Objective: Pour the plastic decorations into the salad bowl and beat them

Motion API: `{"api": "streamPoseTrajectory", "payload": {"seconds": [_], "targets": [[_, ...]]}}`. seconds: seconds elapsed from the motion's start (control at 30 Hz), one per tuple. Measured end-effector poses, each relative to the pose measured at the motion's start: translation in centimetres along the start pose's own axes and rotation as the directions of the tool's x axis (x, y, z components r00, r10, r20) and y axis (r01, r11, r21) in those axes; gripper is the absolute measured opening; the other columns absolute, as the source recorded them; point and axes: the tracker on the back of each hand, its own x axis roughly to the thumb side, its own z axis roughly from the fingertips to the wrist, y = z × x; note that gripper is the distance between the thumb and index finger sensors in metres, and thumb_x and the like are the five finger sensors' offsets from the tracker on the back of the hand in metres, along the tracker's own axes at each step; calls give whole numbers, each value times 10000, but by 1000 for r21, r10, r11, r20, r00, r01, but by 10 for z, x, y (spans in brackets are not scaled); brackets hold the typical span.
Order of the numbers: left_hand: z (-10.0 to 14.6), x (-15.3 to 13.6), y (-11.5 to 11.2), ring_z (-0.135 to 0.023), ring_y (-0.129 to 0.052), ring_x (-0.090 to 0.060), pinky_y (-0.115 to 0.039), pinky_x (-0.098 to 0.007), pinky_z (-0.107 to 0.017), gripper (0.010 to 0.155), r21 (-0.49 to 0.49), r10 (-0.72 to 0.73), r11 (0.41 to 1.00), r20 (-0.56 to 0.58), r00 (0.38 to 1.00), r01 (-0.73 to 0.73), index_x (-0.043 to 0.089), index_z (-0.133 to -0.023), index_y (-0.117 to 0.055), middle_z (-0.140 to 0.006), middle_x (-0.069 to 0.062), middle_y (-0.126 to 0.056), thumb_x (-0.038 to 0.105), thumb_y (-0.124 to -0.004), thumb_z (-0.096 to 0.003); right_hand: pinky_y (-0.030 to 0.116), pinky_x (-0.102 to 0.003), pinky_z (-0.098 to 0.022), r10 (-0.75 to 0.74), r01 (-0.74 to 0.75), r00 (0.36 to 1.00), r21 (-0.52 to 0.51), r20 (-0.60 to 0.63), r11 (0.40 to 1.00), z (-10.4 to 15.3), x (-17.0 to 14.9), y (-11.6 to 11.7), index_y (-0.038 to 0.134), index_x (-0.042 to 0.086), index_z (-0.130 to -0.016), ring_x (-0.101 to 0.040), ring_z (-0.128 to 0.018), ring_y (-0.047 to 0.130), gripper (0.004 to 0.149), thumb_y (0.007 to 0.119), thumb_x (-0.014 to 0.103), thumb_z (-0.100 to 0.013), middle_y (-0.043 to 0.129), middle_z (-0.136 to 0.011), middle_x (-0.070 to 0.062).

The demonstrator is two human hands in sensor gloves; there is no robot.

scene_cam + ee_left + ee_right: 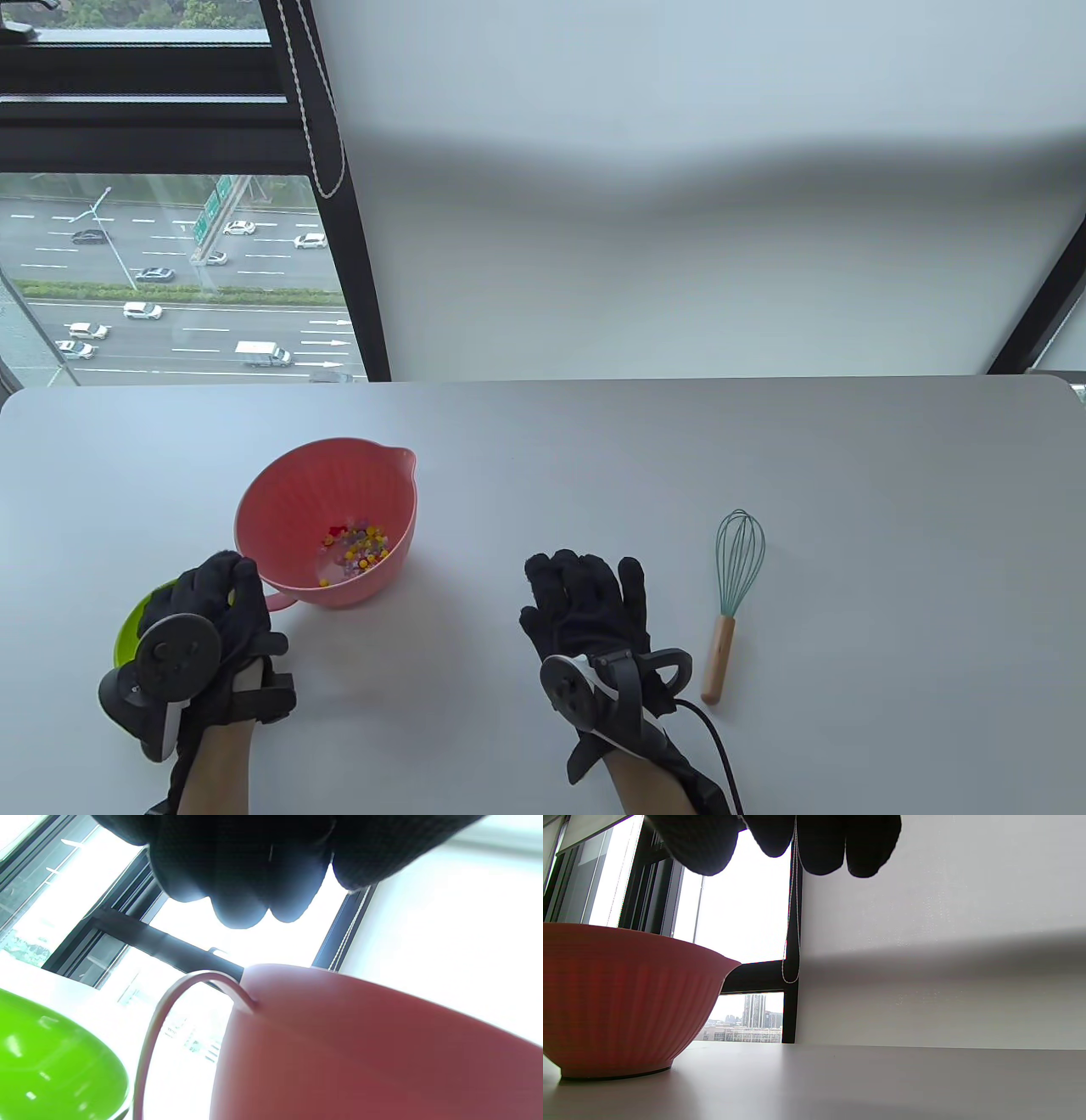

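Table view showed the grey table carrying the pink salad bowl at its left, plastic decorations already lying in the bottom, so pouring was judged complete and beating outstanding. A green dish sat at seven o'clock from the bowl, partly under the left hand, whose fingers hung near the bowl's handle; whether they gripped anything could not be told. The right hand lay flat, fingers extended, holding nothing. The whisk lay just beside it at three o'clock, long axis running twelve to six, wooden handle nearest the person. The right hand was judged the nearer.
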Motion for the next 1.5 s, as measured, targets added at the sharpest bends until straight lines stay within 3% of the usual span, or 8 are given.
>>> {"api": "streamPoseTrajectory", "payload": {"seconds": [0.13,0.23,0.4,0.7,0.93,1.07,1.3,1.5], "targets": [[-7,4,-13,-961,-624,-443,-428,-638,-752,675,-51,33,998,3,999,-32,181,-1090,-614,-1060,-143,-614,585,-735,-563,315,-565,-792,7,-7,1000,5,5,1000,0,1,1,455,399,-1096,-246,-996,625,640,698,606,-541,552,-1128,96],[-14,3,-23,-1018,-540,-467,-395,-644,-761,761,-125,96,987,-39,995,-100,163,-1133,-507,-1105,-164,-524,620,-723,-564,314,-565,-793,2,-2,1000,11,6,1000,0,1,2,453,401,-1095,-244,-997,624,639,695,609,-541,550,-1129,99],[-24,-6,-38,-1029,-478,-506,-350,-663,-755,821,-255,212,935,-155,965,-246,122,-1151,-408,-1110,-204,-477,620,-714,-574,316,-564,-793,-1,1,1000,14,6,1000,0,2,2,452,403,-1096,-244,-997,625,637,691,608,-542,552,-1128,99],[-28,-19,-52,-952,-600,-493,-407,-667,-728,827,-316,188,910,-262,946,-269,45,-1129,-355,-992,-193,-633,566,-692,-583,318,-565,-793,-1,1,1000,28,10,1000,1,3,4,447,402,-1097,-244,-996,625,641,688,611,-542,555,-1128,99],[-31,-22,-52,-795,-750,-410,-467,-651,-708,724,-342,165,900,-309,937,-271,38,-1115,-426,-791,-144,-772,441,-677,-568,318,-566,-793,-1,1,1000,40,4,999,1,2,5,445,401,-1099,-245,-997,625,644,688,613,-541,555,-1128,98],[-32,-24,-52,-683,-824,-383,-511,-631,-699,648,-309,184,909,-302,935,-279,3,-1062,-544,-673,-124,-840,375,-662,-544,317,-567,-792,-2,3,1000,46,-9,999,0,0,5,444,397,-1100,-249,-998,622,646,687,612,-542,555,-1128,96],[-26,-14,-51,-619,-845,-378,-545,-613,-688,604,-208,233,938,-212,949,-277,15,-1031,-614,-610,-130,-865,360,-676,-538,314,-573,-786,-1,4,999,75,-39,997,-2,-6,8,446,387,-1105,-270,-998,615,654,691,610,-541,554,-1131,74],[-17,-5,-40,-599,-856,-368,-562,-606,-683,595,-228,339,899,-177,924,-374,20,-1020,-640,-589,-126,-873,371,-681,-541,317,-588,-776,-4,12,996,92,-86,996,-3,-14,8,453,367,-1109,-301,-997,605,659,693,605,-543,559,-1130,46]]}}
